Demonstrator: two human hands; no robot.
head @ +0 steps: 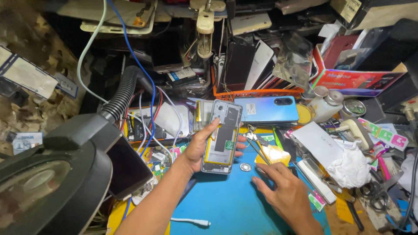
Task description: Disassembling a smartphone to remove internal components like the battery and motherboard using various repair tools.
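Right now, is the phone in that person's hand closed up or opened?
Opened: the phone in the left hand has no back cover, so its battery and inner parts show.

On the mat (230, 204): a ring (246, 167) right of the opened phone (222, 137), another phone (266, 109) behind it, a cable (191, 222) in front.

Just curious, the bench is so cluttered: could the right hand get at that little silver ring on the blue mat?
Probably yes: the right hand lies flat on the blue mat, with only bare mat between its fingertips and the silver ring.
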